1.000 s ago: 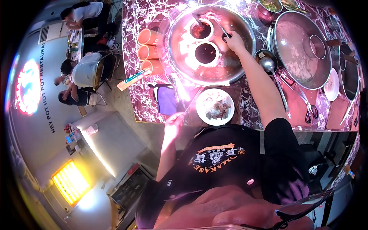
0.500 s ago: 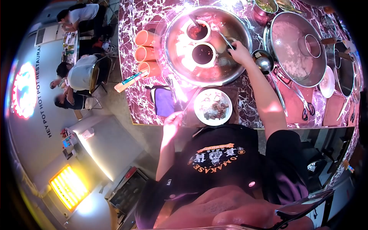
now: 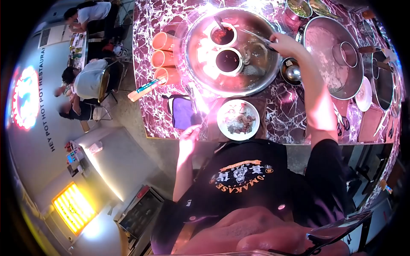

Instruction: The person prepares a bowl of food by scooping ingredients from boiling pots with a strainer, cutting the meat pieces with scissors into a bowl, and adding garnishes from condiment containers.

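My right hand (image 3: 280, 44) is closed on scissors or tongs (image 3: 256, 35), whose metal tips reach over the large steel pot (image 3: 189, 70). Inside the pot are broth and two white containers, one with red sauce (image 3: 222, 35) and one with dark liquid (image 3: 227, 61). At the table's front edge my left hand (image 3: 189, 135) is closed round a thin stick-like thing, perhaps chopsticks, pointing toward a white bowl (image 3: 238, 120) of food pieces just to its right.
Orange cups (image 3: 162, 59) and wrapped chopsticks (image 3: 147, 88) stand left, near a purple pouch (image 3: 181, 112). A ladle (image 3: 293, 72), a second pot (image 3: 326, 55) and a white plate (image 3: 363, 94) are at right. Seated people (image 3: 92, 79) are at far left.
My right hand has moved right and slightly up with the tool, whose tips have swung toward the pot's upper part. My left hand stays by the bowl.
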### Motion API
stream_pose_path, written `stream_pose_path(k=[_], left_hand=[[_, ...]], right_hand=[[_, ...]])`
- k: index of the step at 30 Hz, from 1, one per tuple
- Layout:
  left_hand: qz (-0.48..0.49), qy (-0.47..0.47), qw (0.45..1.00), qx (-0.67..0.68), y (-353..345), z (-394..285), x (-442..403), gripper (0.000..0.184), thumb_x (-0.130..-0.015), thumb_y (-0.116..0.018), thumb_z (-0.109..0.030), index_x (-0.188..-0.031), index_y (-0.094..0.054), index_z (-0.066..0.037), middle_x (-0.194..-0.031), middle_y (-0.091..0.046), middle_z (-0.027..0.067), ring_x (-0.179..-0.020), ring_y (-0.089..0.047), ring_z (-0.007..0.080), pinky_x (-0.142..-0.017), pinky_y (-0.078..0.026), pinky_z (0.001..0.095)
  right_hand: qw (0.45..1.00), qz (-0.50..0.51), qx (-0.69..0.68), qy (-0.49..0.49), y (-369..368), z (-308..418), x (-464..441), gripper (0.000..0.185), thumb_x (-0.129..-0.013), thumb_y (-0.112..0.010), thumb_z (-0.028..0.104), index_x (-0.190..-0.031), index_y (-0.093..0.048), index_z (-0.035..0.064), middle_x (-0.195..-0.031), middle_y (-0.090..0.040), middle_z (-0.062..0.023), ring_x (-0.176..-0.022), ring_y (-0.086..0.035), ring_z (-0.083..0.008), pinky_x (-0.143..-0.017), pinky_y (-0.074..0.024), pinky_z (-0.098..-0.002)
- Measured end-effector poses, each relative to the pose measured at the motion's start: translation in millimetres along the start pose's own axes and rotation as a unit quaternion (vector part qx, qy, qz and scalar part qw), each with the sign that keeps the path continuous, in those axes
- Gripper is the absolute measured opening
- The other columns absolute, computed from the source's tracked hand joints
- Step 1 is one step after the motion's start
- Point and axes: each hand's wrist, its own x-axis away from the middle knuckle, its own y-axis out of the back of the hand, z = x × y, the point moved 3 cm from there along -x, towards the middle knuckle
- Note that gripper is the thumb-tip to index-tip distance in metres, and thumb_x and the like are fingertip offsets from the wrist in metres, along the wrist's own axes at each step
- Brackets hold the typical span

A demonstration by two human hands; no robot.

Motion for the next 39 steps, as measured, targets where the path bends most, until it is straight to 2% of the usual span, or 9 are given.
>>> stream_pose_path(k=[8, 12, 13, 16, 18, 22, 27, 36, 39], left_hand=[[-0.021, -0.001, 1.000, -0.016, -11.0, -14.2, 12.6, 0.016, -0.098, -0.062, -0.015, -0.106, -0.071, -0.005, -0.060, -0.050, -0.0065, -0.048, -0.038, 0.0026, -0.044, -0.027, 0.0193], [-0.027, 0.000, 0.999, -0.016, -12.5, -13.2, 13.2, 0.017, -0.098, -0.062, -0.016, -0.107, -0.072, -0.006, -0.061, -0.050, -0.0066, -0.047, -0.038, 0.0027, -0.043, -0.027, 0.0191], [-0.028, -0.001, 0.999, -0.018, -15.5, -15.4, 11.6, 0.017, -0.098, -0.062, -0.016, -0.107, -0.072, -0.006, -0.061, -0.050, -0.0067, -0.047, -0.038, 0.0027, -0.043, -0.027, 0.0190], [-0.024, -0.034, 0.998, -0.057, -26.4, -27.5, -2.3, 0.018, -0.096, -0.064, -0.016, -0.109, -0.072, -0.005, -0.062, -0.050, -0.0080, -0.051, -0.039, 0.0026, -0.046, -0.030, 0.0204], [0.011, -0.115, 0.991, -0.065, -31.1, -30.5, -25.2, 0.018, -0.096, -0.064, -0.016, -0.108, -0.072, -0.004, -0.073, -0.058, -0.0059, -0.060, -0.043, 0.0028, -0.055, -0.036, 0.0198], [0.041, -0.251, 0.953, -0.164, -63.0, -94.2, -52.3, 0.025, -0.098, -0.061, -0.017, -0.111, -0.068, 0.003, -0.090, -0.068, 0.0027, -0.083, -0.059, 0.0108, -0.077, -0.049, 0.0275], [-0.044, -0.405, 0.863, -0.299, -105.8, -129.5, -86.6, 0.025, -0.093, -0.060, -0.027, -0.106, -0.070, -0.009, -0.088, -0.070, 0.0162, -0.081, -0.069, 0.0349, -0.071, -0.052, 0.0419], [-0.076, -0.398, 0.880, -0.247, -105.3, -67.5, -61.3, 0.022, -0.093, -0.060, -0.024, -0.106, -0.072, -0.012, -0.089, -0.071, 0.0120, -0.079, -0.069, 0.0315, -0.067, -0.053, 0.0379], [-0.003, -0.318, 0.931, -0.177, -85.7, -37.5, -44.4, 0.023, -0.095, -0.061, -0.021, -0.110, -0.071, -0.006, -0.091, -0.073, 0.0113, -0.079, -0.070, 0.0201, -0.071, -0.053, 0.0306]], right_hand=[[0.915, 0.021, -0.395, -0.079, -104.0, -37.2, -132.3, 0.028, -0.091, -0.065, 0.025, -0.070, -0.061, 0.0062, -0.058, -0.051, -0.0003, -0.048, -0.047, -0.0114, -0.043, -0.0356, -0.0284], [0.948, 0.005, -0.317, -0.025, -114.0, -45.7, -123.3, 0.019, -0.091, -0.066, 0.020, -0.081, -0.063, 0.0039, -0.060, -0.052, -0.0013, -0.048, -0.048, -0.0123, -0.043, -0.0357, -0.0284], [0.952, -0.062, -0.297, -0.042, -113.0, -48.3, -112.7, 0.020, -0.091, -0.065, 0.019, -0.100, -0.063, 0.0012, -0.066, -0.057, -0.0042, -0.050, -0.052, -0.0132, -0.046, -0.0402, -0.0299], [0.982, -0.155, -0.105, 0.015, -92.5, -55.0, -70.3, 0.040, -0.085, -0.069, 0.028, -0.119, -0.063, 0.0080, -0.100, -0.070, -0.0174, -0.089, -0.069, -0.0314, -0.080, -0.0538, -0.0393], [0.985, -0.172, -0.018, -0.016, -69.3, -41.9, -20.3, 0.046, -0.083, -0.069, 0.026, -0.126, -0.059, 0.0119, -0.117, -0.067, -0.0171, -0.109, -0.064, -0.0345, -0.094, -0.0491, -0.0408], [0.979, -0.190, 0.059, 0.042, -40.0, -30.0, 64.6, 0.051, -0.085, -0.068, 0.024, -0.132, -0.055, 0.0126, -0.112, -0.068, -0.0208, -0.104, -0.066, -0.0369, -0.091, -0.0512, -0.0429], [0.989, -0.132, 0.046, 0.053, -28.9, 3.4, 153.7, 0.046, -0.086, -0.068, 0.013, -0.130, -0.056, 0.0084, -0.110, -0.070, -0.0180, -0.102, -0.069, -0.0282, -0.090, -0.0514, -0.0371], [0.996, -0.051, -0.014, 0.067, -85.9, 17.8, 225.8, 0.044, -0.086, -0.067, 0.008, -0.128, -0.055, 0.0065, -0.107, -0.069, -0.0138, -0.098, -0.066, -0.0209, -0.087, -0.0497, -0.0336], [0.996, -0.028, -0.029, 0.079, -83.9, 33.6, 249.7, 0.043, -0.084, -0.070, 0.008, -0.124, -0.056, 0.0063, -0.096, -0.066, -0.0068, -0.086, -0.060, -0.0133, -0.081, -0.0489, -0.0293]])
